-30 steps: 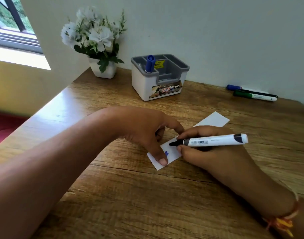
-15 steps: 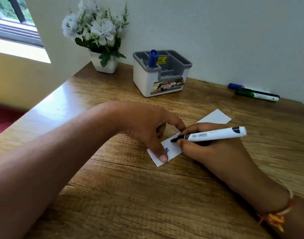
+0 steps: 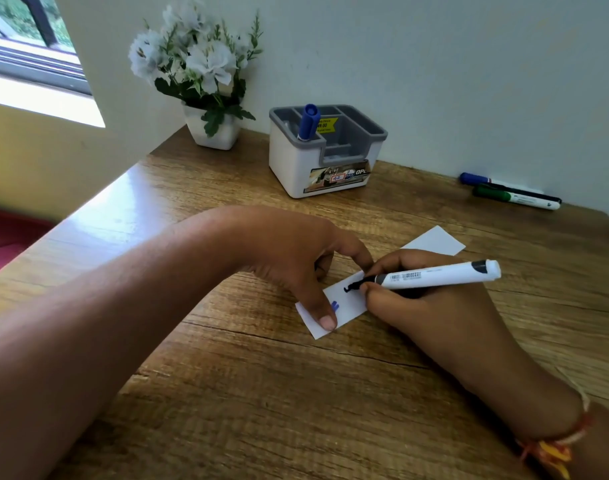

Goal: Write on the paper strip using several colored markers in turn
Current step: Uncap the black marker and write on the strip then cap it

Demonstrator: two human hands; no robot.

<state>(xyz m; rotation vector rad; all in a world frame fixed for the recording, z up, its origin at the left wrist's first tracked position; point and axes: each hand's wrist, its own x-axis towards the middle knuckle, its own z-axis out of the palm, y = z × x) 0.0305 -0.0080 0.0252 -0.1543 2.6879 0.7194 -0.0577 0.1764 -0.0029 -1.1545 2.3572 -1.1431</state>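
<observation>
A white paper strip [image 3: 434, 241] lies diagonally on the wooden desk [image 3: 247, 393]; its middle is hidden under my hands. My left hand [image 3: 292, 254] presses its near end down with thumb and forefinger. My right hand [image 3: 417, 306] grips an uncapped black marker [image 3: 434, 274], white-bodied, its tip touching the strip where a fresh black mark [image 3: 351, 287] shows. A small blue mark [image 3: 335, 305] sits beside my left thumb.
A white and grey organiser [image 3: 330, 168] holding a blue marker [image 3: 308, 122] stands at the back. A flower pot [image 3: 211, 133] is left of it. A blue marker [image 3: 483, 179] and a green marker [image 3: 517, 197] lie by the wall at right. The desk's left edge drops off.
The marker tip has come down onto the strip and left a black mark that was absent earlier. My left hand stays pressed on the strip's near end.
</observation>
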